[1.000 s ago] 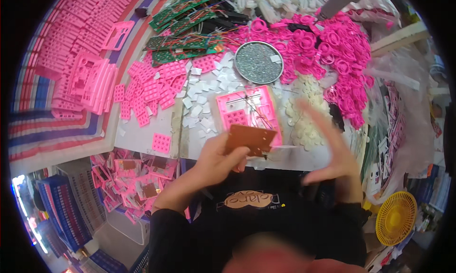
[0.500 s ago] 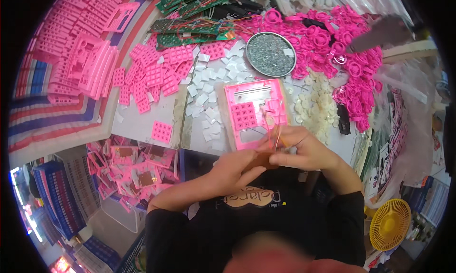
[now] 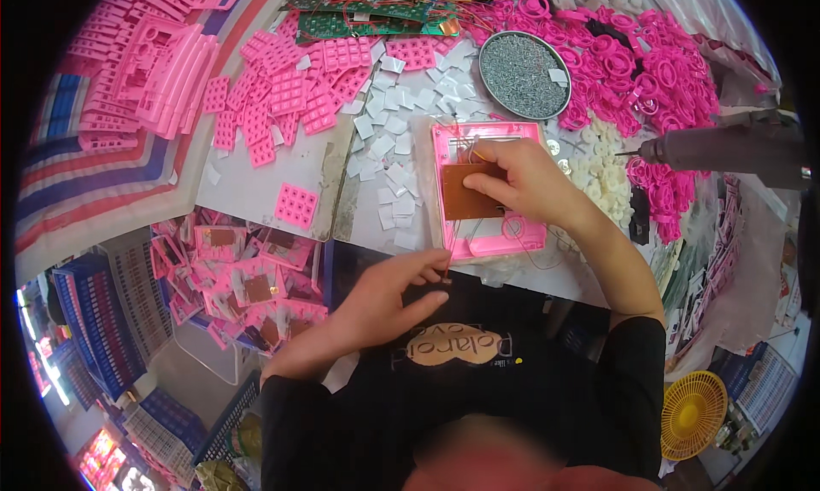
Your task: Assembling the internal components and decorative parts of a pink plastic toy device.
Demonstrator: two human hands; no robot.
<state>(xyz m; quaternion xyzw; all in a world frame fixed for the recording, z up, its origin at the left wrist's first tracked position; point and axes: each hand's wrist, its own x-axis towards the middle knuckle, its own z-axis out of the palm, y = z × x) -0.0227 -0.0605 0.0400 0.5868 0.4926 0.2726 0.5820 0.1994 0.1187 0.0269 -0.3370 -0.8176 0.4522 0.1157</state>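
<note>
The table (image 3: 248,190) has parts heaped toward its far edge, probably for easy reach around the pink case (image 3: 531,236) at its near edge. The right hand (image 3: 530,179) grips the board (image 3: 465,199) over the case, thumb on top, seemingly to steady it; the left hand (image 3: 384,290) curves half-spread at a wire (image 3: 450,256), whether pinching I cannot tell. The board looks brown, flat and straight-edged, its right part covered.

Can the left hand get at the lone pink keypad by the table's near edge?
Probably yes: nothing covers the keypad, and nothing appears to block the way from the left hand. A wire shows at its fingertips, though; if held, it may need letting go first.
</note>
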